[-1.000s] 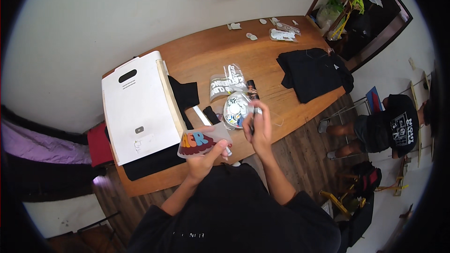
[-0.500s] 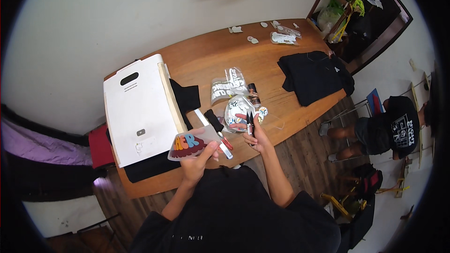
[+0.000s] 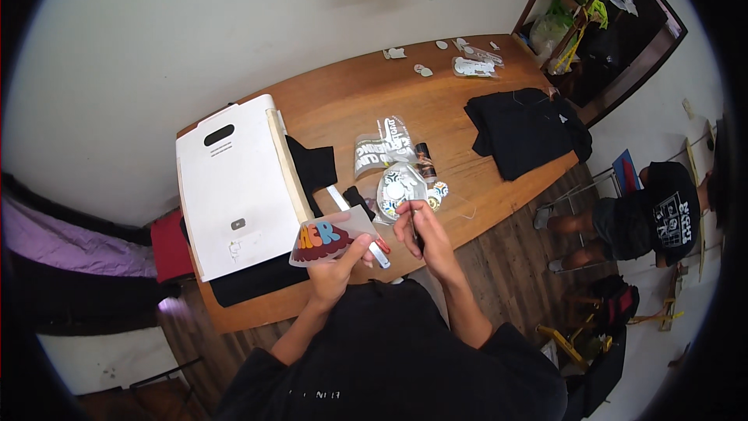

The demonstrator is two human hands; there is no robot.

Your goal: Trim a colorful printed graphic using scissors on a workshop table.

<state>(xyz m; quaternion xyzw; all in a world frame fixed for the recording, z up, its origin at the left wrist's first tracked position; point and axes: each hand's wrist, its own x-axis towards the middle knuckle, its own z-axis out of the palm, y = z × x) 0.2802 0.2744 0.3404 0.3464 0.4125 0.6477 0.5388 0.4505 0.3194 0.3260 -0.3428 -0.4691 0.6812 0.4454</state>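
Observation:
My left hand [image 3: 336, 274] pinches a translucent transfer sheet [image 3: 321, 240] by its right edge, thumb on top. Bulging orange, blue and dark red lettering is printed on this film. To its right, my right hand [image 3: 438, 245] is closed around black thread snips [image 3: 419, 240], which the fingers mostly cover. The two hands are apart, over the table's near edge. Just beyond them lie a white-handled tool [image 3: 379, 254], a red-handled tool [image 3: 382, 245] and a clear bag of round stickers [image 3: 399, 187].
A large white heat press [image 3: 238, 187] stands at left, black cloth [image 3: 253, 284] under it. Clear printed sheets [image 3: 382, 148] and a dark can [image 3: 425, 162] lie mid-table. Folded black shirts [image 3: 522, 132] sit at right. Beyond the table's right side is another person [image 3: 666, 210].
My right hand has turned inward and closed more around the snips, whose blades no longer stand out. The transfer sheet has shifted slightly right with my left hand.

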